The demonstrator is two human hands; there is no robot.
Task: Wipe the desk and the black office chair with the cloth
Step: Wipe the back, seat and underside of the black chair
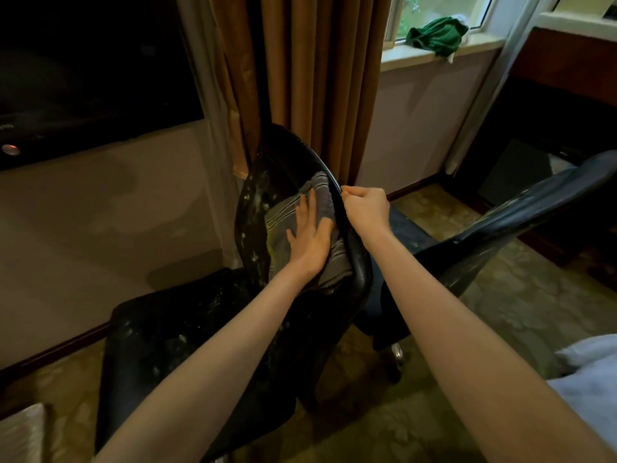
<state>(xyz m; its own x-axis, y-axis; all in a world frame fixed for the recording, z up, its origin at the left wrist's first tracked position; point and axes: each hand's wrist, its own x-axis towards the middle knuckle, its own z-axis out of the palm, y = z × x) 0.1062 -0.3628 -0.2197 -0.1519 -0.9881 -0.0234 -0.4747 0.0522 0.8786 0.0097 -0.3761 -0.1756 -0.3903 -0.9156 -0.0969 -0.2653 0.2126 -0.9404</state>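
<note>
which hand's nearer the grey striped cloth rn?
Left. The left hand lies flat on the grey cloth, pressing it to the chair back; the right hand grips the back's rim just beside it.

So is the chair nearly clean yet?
Not yet; nothing looks finished. In hand: the left hand presses the grey cloth flat against the back of the black office chair, while the right hand grips the back's edge. Left to do: pale specks dot the back beside the cloth and the seat. Whether the desk has been wiped cannot be told from this view.
</note>
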